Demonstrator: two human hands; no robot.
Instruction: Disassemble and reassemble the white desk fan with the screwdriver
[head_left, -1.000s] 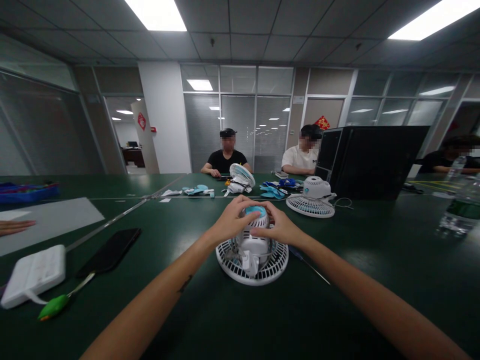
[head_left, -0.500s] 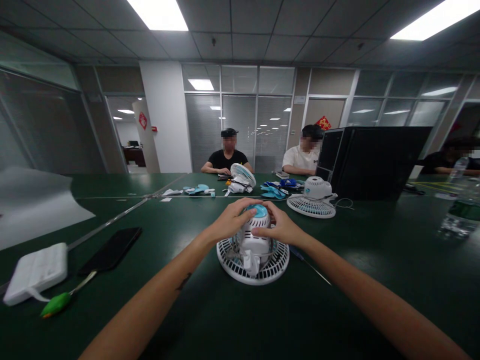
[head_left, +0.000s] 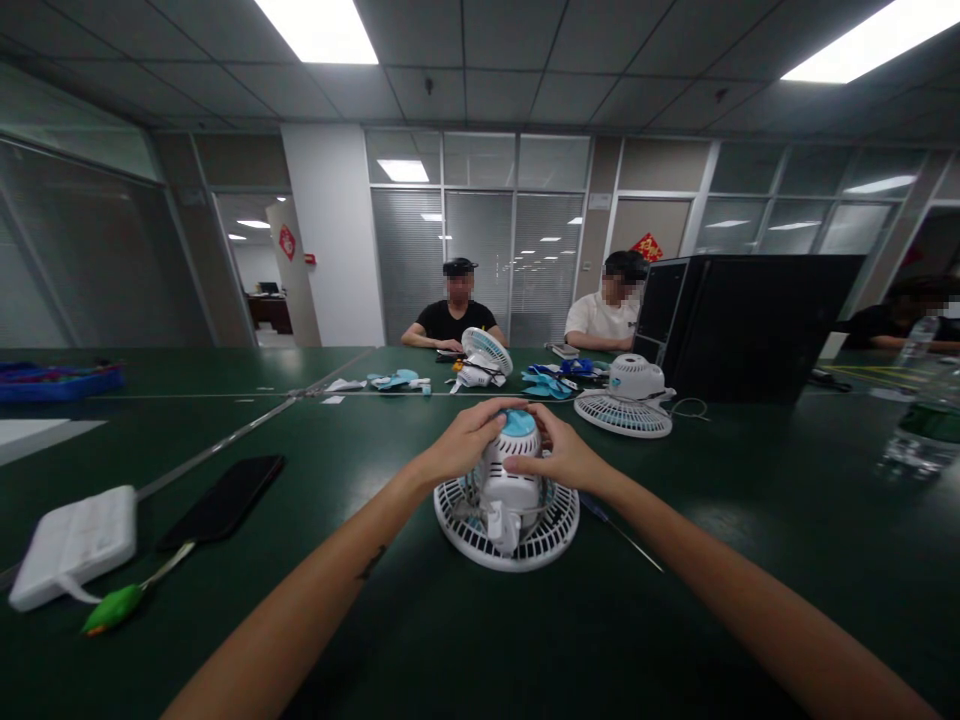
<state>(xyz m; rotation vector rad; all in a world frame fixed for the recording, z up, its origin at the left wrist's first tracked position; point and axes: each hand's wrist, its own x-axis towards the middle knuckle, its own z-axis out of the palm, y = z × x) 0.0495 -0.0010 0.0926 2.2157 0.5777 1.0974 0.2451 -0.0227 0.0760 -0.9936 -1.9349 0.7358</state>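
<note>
A small white electric fan (head_left: 512,490) rests grille-down on the green table in front of me, its motor housing pointing up with a light-blue round cap on top. My left hand (head_left: 469,438) curls round the upper left of the housing, its thumb at the cap's edge. From the other side my right hand (head_left: 562,452) grips the housing, thumb across the front and fingers behind, partly hidden. Just right of the grille lies a screwdriver (head_left: 622,532), its handle partly covered by my right wrist.
Left stand a white power bank (head_left: 75,545) and a black phone (head_left: 223,502). A blue tray (head_left: 64,380) sits far left. Beyond are a second fan (head_left: 622,400), a third fan (head_left: 484,357), blue fan blades (head_left: 546,382) and a black computer case (head_left: 757,325). Two people sit opposite.
At the far left, the raised white sheet has dropped low and mostly left view, uncovering the blue tray. My left thumb has shifted slightly on the cap; both hands stay on the fan.
</note>
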